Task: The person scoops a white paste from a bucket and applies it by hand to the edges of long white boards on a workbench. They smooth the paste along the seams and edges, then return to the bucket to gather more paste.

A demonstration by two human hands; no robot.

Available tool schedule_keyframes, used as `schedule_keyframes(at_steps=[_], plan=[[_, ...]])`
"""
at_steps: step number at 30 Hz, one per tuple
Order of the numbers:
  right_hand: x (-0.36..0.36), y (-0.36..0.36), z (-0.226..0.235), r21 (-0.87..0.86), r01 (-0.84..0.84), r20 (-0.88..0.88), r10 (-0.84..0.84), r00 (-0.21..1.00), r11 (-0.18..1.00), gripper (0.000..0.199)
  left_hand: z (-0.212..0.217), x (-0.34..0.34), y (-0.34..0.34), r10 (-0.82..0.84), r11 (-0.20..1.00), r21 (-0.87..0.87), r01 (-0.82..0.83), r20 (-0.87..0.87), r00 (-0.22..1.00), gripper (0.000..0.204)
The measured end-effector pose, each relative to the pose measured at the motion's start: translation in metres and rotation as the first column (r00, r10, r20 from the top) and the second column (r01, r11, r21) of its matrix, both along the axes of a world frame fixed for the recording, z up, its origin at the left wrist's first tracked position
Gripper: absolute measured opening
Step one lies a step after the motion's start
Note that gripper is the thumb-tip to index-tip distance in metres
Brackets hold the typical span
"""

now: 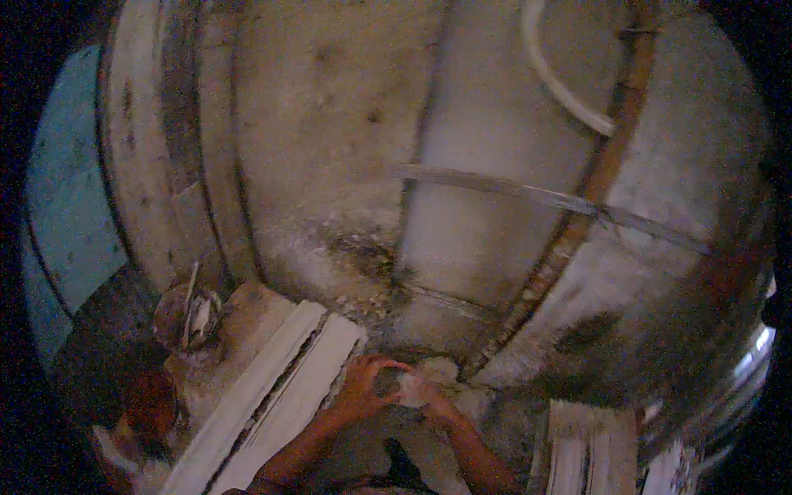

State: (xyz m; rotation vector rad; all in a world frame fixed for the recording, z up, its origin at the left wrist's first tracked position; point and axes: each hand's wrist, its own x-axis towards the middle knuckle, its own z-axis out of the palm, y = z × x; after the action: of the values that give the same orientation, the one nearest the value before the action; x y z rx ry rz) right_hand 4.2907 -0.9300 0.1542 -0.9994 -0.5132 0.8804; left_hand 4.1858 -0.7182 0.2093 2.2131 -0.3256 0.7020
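Observation:
My left hand [363, 389] and my right hand [431, 398] meet low in the middle of the head view. The fingers of both curve inward, their tips close together, around a small pale lump [411, 389]. What this lump is I cannot make out in the dim, grainy picture. Just left of my left hand lie long white flat pieces [280, 396], side by side with a dark gap between them. My left forearm passes over their right edge.
At the left stands a round container [175, 318] with a thin stick leaning in it. A bamboo pole [598, 186] slants down the wall, crossed by a thin rail [503, 188]. A stack of white-edged pieces [590, 454] is at the lower right.

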Motion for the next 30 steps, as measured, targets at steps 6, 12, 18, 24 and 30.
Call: schedule_keyframes(at_steps=[6,12,18,24,30], plan=[[0.109,-0.014,-0.027,-0.011,0.105,-0.071,-0.106,0.992,0.994,0.075,-0.069,-0.049,0.044,0.382,0.734,-0.475,-0.485,-0.302,0.873,0.053],[0.188,-0.026,-0.043,-0.189,0.331,0.128,-0.311,0.942,0.925,0.072,-0.096,-0.169,0.048,0.690,0.219,-0.710,-0.670,-0.373,0.620,0.040],[0.226,0.029,-0.054,-0.288,0.376,0.345,-0.270,0.899,0.881,0.069,-0.087,-0.253,-0.003,0.840,-0.128,-0.734,-0.667,-0.438,0.321,0.035],[0.256,0.118,-0.043,-0.303,0.397,0.570,-0.169,0.804,0.866,0.066,-0.072,-0.266,-0.020,0.887,0.022,-0.698,-0.716,-0.318,0.336,0.036],[0.260,0.145,-0.023,-0.328,0.504,0.731,-0.124,0.671,0.799,0.064,-0.055,-0.301,-0.007,0.864,0.008,-0.693,-0.720,-0.358,0.354,0.033]])
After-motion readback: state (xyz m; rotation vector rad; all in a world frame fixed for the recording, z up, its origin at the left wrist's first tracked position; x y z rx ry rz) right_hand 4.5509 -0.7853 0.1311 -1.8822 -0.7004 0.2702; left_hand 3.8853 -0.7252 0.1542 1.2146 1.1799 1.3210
